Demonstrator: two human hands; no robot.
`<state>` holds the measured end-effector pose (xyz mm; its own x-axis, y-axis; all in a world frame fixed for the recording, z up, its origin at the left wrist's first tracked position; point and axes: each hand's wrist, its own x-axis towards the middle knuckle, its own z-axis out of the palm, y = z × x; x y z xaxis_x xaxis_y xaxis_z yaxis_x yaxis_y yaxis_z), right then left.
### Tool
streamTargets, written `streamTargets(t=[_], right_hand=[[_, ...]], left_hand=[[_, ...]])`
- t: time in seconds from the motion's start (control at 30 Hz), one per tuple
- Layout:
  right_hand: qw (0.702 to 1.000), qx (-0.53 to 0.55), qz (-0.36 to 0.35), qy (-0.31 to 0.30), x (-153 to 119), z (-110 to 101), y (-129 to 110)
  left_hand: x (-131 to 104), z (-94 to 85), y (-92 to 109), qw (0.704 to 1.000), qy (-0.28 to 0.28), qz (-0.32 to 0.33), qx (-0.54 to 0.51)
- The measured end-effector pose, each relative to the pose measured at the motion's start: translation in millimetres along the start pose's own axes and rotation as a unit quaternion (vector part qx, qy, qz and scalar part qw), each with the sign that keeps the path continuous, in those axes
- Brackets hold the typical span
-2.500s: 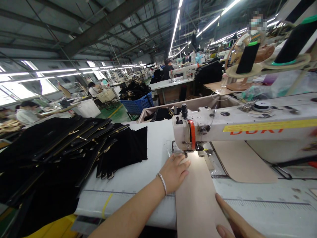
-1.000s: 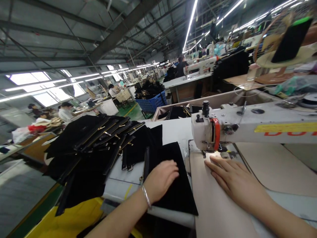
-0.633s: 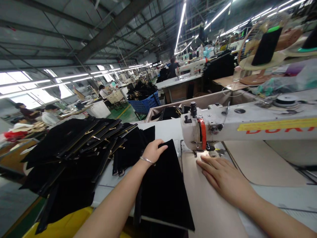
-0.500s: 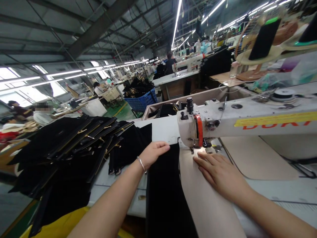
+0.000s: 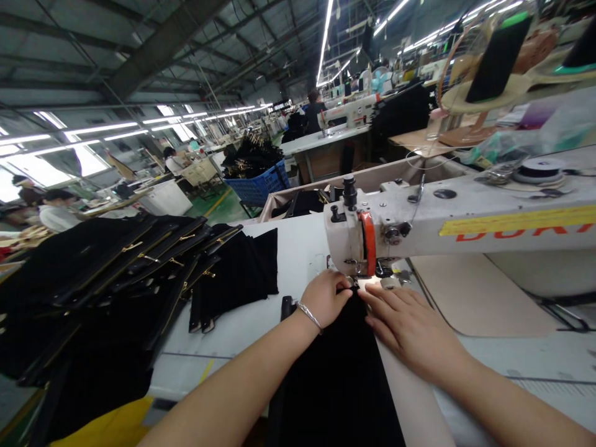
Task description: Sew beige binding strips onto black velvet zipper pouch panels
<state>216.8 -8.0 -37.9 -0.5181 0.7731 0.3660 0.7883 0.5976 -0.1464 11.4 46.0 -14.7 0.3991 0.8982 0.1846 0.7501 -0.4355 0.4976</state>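
Observation:
A long piece of black fabric [image 5: 342,379] runs from the sewing machine's needle area down past the table's front edge. It overlaps a pale beige piece [image 5: 410,397] on its right. My left hand [image 5: 326,299], with a silver bracelet at the wrist, pinches the black fabric's top edge just left of the presser foot. My right hand [image 5: 414,323] lies flat on the beige piece, fingers stretched out, its fingertips touching the black edge. The white sewing machine [image 5: 349,242] with an orange band stands over both hands; its needle is mostly hidden.
A pile of black pieces with gold zippers [image 5: 125,267] covers the table's left side. Behind the machine are a fabric-lined bin [image 5: 274,205] and a blue crate [image 5: 261,188]. A thread cone [image 5: 498,59] stands at upper right. People sit at other stations farther off.
My left hand has moved right with the black fabric, bringing its top edge to the presser foot and over the beige piece. My right hand has barely moved.

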Motion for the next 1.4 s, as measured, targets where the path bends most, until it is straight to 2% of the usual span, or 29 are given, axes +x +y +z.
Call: streamTargets(t=[0.37,0.43,0.53,0.6,0.73,0.93,1.03,1.13,1.23,1.27,1.33,1.4], right_hand=[[1.0,-0.012,0.004,-0.017,1,1,2],[1.0,-0.008,0.002,-0.015,0,1,3],[1.0,0.001,-0.006,-0.017,-1,2,4],[1.0,0.004,-0.007,-0.017,-1,2,4],[1.0,0.006,0.001,-0.006,-2,1,2],[1.0,0.005,0.0,-0.002,1,2,2],[1.0,-0.002,0.002,-0.007,-2,0,-1],[1.0,-0.017,-0.004,-0.003,-22,-7,-13],[0.998,-0.042,-0.048,0.027,-57,-17,-33],[0.995,-0.051,-0.075,0.038,-69,-20,-40],[0.989,-0.069,-0.125,0.046,-88,-26,-52],[0.984,-0.088,-0.151,0.047,-99,-30,-61]], left_hand=[[4,0.8,1,1.0,0.016,0.0,0.012],[-3,-2.4,4,0.999,0.013,0.041,0.032],[-20,-6.0,9,0.99,-0.026,0.132,0.051],[-29,-6.8,9,0.985,-0.036,0.156,0.055],[-35,-5.6,6,0.985,-0.03,0.154,0.064],[-31,0.4,-1,0.982,-0.024,0.177,0.054],[-33,-4.6,1,0.984,-0.03,0.166,0.064],[-56,-18.7,17,0.979,-0.084,0.168,0.073],[-99,-28.4,36,0.954,-0.163,0.243,0.069],[-114,-28.5,40,0.943,-0.166,0.278,0.075],[-139,-24.5,45,0.931,-0.136,0.325,0.091],[-155,-18.7,44,0.929,-0.102,0.34,0.101]])
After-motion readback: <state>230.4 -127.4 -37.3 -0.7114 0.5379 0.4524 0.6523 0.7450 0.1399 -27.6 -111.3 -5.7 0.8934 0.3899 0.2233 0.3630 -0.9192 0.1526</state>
